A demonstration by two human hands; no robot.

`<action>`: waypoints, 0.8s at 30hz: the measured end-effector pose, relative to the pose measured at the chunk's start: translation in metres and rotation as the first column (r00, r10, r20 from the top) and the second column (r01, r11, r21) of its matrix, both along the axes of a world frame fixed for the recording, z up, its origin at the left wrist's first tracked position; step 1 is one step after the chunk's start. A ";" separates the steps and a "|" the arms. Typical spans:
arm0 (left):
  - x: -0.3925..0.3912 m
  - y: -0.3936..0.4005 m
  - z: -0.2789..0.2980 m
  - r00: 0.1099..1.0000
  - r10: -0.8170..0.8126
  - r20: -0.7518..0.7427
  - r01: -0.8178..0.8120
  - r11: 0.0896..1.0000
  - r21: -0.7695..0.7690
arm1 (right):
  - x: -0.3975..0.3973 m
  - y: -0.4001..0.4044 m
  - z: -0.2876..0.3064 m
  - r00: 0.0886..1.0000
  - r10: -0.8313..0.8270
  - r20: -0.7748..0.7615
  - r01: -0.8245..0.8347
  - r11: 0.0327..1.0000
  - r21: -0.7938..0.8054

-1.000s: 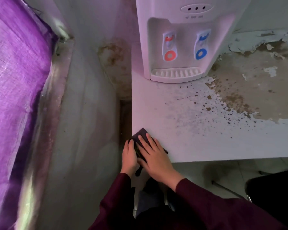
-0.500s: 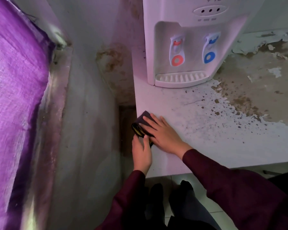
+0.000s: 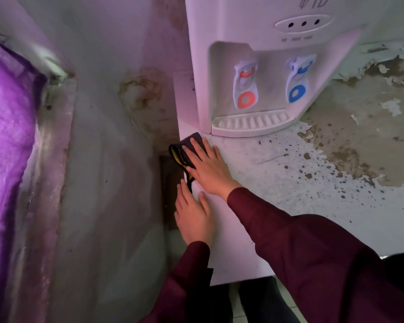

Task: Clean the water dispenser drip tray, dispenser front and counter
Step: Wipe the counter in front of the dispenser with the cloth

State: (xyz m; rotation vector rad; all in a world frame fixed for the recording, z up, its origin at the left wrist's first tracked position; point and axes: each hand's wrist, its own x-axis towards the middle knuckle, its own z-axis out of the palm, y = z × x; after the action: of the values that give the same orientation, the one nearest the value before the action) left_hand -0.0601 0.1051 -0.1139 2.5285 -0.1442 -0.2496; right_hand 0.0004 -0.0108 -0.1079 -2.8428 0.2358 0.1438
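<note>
The right hand (image 3: 208, 169) presses flat, fingers straight, on a folded dark cloth with a yellow inner layer (image 3: 187, 149) at the left edge of the speckled, peeling white counter (image 3: 278, 190), just beside the white plastic water dispenser's ribbed drip tray (image 3: 250, 124). The left hand (image 3: 194, 215) rests open, fingers straight, on that edge.

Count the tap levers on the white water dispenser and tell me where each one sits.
2. The red-marked tap lever sits on the left of the white water dispenser recess, the blue-marked tap lever on the right, both above the white slotted drip tray. None appear hidden.
</note>
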 end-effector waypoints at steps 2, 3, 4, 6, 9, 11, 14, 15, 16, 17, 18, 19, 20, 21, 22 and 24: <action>0.000 -0.001 0.001 1.000 0.000 0.000 0.000 1.000 0.016 | 0.006 -0.002 0.000 1.000 -0.002 0.004 0.002 1.000 0.012; 0.000 -0.001 0.002 1.000 0.002 -0.001 -0.002 1.000 0.022 | 0.006 -0.002 0.000 1.000 -0.003 0.015 0.002 1.000 0.016; 0.000 -0.001 0.003 1.000 0.004 -0.004 -0.004 1.000 0.025 | 0.005 -0.001 0.000 1.000 -0.002 0.030 0.002 1.000 0.020; 0.000 -0.001 0.004 1.000 0.006 -0.008 -0.006 1.000 0.027 | -0.003 -0.002 -0.001 0.998 -0.011 0.059 0.010 1.000 0.019; -0.001 -0.002 0.007 1.000 -0.004 0.004 0.004 0.999 0.037 | -0.027 -0.012 -0.005 0.994 -0.068 0.088 0.066 0.998 0.025; -0.001 -0.002 0.007 1.000 -0.007 0.000 0.007 0.999 0.043 | -0.049 -0.026 -0.006 0.989 -0.115 0.097 0.112 0.993 0.029; -0.003 -0.002 0.009 1.000 -0.015 -0.004 0.016 0.999 0.041 | -0.085 -0.048 -0.007 0.975 -0.189 0.115 0.191 0.982 -0.003; -0.002 -0.002 0.009 1.000 -0.016 -0.005 0.017 0.999 0.042 | -0.095 -0.054 -0.007 0.970 -0.217 0.110 0.220 0.975 -0.010; -0.003 -0.002 0.009 1.000 -0.019 -0.004 0.019 0.999 0.044 | -0.104 -0.057 -0.007 0.963 -0.249 0.105 0.252 0.968 -0.016; -0.003 -0.002 0.009 1.000 -0.023 0.000 0.023 0.998 0.053 | -0.113 -0.058 -0.007 0.956 -0.277 0.098 0.280 0.960 -0.021; -0.003 -0.002 0.009 0.999 -0.030 0.010 0.030 0.997 0.073 | -0.120 -0.057 -0.007 0.949 -0.301 0.093 0.304 0.953 -0.019; -0.004 -0.002 0.009 0.999 -0.047 0.028 0.044 0.994 0.102 | -0.127 -0.054 -0.007 0.944 -0.317 0.090 0.319 0.948 -0.015; -0.005 -0.003 0.010 0.996 -0.073 0.051 0.066 0.989 0.133 | -0.134 -0.049 -0.006 0.943 -0.319 0.092 0.321 0.947 -0.012; -0.005 -0.003 0.009 0.991 -0.108 0.076 0.095 0.983 0.159 | -0.140 -0.043 -0.006 0.948 -0.305 0.091 0.307 0.952 -0.012; -0.007 -0.003 0.010 0.983 -0.152 0.103 0.133 0.975 0.177 | -0.149 -0.038 -0.006 0.955 -0.281 0.089 0.283 0.959 -0.007; -0.009 -0.003 0.010 0.955 -0.254 0.151 0.222 0.954 0.203 | -0.170 -0.032 -0.005 0.978 -0.195 0.072 0.195 0.981 0.005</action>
State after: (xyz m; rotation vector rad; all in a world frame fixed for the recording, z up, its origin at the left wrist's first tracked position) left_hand -0.0690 0.1023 -0.1043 2.7153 -0.5224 -0.1386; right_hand -0.1694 -0.0426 -0.1132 -2.7998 0.4969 0.0003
